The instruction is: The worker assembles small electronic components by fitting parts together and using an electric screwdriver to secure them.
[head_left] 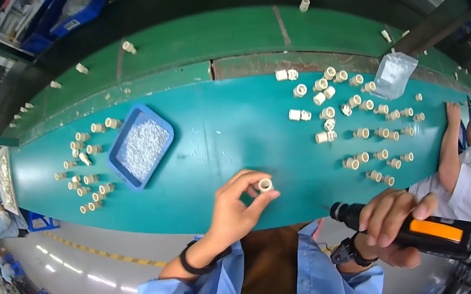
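Note:
Between the thumb and fingers of my left hand (237,207) is a cream plastic fitting (265,185), its round open end facing up. My right hand (393,222) is wrapped round a black electric screwdriver (429,231) with an orange panel, held level off the table's near edge, its nose pointing left toward the fitting. A blue tray (117,158) of many small silvery screws (145,142) lies to the left of my left hand. Several more cream fittings (361,132) stand or lie in loose rows at the right, and another group (91,179) is left of the tray.
The green table (232,129) has a raised ledge (203,30) behind it, where a few fittings rest. A clear plastic bag (394,74) lies at the back right. Blue bins (91,3) stand at the far left. At the right end a co-worker's arm (451,146) leans on the table.

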`<state>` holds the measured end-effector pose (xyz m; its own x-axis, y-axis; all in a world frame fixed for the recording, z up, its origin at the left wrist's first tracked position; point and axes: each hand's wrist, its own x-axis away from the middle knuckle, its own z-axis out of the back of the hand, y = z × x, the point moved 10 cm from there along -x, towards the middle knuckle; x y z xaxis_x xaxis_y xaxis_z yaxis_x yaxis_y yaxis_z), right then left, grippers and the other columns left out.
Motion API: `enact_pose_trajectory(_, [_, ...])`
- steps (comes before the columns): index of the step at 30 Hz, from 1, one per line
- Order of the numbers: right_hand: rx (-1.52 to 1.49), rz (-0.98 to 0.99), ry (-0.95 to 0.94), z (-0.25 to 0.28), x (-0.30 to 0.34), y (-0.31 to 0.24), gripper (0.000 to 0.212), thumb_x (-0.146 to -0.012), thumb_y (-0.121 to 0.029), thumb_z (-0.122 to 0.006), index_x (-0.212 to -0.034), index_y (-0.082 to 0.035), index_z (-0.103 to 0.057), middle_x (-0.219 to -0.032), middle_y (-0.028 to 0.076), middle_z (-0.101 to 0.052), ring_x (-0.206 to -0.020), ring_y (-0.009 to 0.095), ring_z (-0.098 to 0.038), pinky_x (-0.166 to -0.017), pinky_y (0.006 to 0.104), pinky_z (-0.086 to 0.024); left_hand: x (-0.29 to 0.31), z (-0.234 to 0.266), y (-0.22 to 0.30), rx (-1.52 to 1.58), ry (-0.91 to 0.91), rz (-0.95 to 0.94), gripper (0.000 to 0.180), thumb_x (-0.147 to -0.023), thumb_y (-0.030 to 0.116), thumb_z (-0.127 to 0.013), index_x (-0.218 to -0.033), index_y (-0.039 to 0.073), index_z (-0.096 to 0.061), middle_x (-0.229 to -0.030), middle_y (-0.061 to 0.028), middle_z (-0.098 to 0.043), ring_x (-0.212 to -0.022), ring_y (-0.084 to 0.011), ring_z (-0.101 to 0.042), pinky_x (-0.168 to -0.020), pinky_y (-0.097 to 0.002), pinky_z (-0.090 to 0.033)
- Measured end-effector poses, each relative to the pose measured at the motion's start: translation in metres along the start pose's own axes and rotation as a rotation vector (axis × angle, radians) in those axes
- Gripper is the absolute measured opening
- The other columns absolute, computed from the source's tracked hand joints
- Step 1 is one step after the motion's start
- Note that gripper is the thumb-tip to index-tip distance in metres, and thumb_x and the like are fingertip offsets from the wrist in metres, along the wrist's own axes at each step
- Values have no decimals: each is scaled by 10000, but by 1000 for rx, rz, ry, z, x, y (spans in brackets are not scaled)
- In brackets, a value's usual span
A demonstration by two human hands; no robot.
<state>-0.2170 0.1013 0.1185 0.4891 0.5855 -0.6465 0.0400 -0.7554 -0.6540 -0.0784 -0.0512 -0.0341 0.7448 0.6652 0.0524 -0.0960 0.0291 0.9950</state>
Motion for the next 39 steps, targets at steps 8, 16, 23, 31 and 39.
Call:
enact_pose_trajectory(8, [4,-160,208,38,40,11,505,-760,-299,-752,-1040,-34,-424,-657,50,-560,-523,155,-553,-499,285,-454,-201,20,69,-737,85,-307,208,-812,169,-602,-782,-34,-636,-804,-231,-590,-773,-386,-575,-712,-455,-454])
enact_pose_trajectory(16, [81,-169,147,46,39,24,496,-783,-375,-720,-1005,-55,-412,-624,3,-513,-459,104,-490,-463,238,-422,-306,8,27,-979,398,-214,258,-770,264,-682,-861,23,-676,-867,-196,-654,-868,-322,-627,-766,-421,-485])
enact_pose_trajectory(23, [120,-176,176,62,36,37,504,-771,-376,-732,-995,-65,-405,-627,-3,-500,-447,96,-475,-459,235,-408,-251,84,57,-850,249,-27,243,-741,251,-716,-841,31,-684,-822,-153,-670,-831,-298,-642,-756,-383,-501])
enact_pose_trajectory(31, [3,-225,223,55,32,57,518,-709,-249,-801,-988,-46,-414,-642,46,-524,-495,149,-532,-457,276,-430,-240,246,30,-994,794,38,509,-755,289,-712,-1152,33,-523,-1166,-222,-485,-976,-392,-582,-826,-450,-491])
enact_pose_trajectory(39, [193,-189,289,57,31,57,509,-772,-362,-724,-1020,-61,-397,-596,-14,-453,-476,91,-423,-432,223,-344,-275,249,-2,-890,691,154,142,-768,129,-628,-849,23,-676,-925,-202,-655,-894,-356,-635,-793,-411,-525])
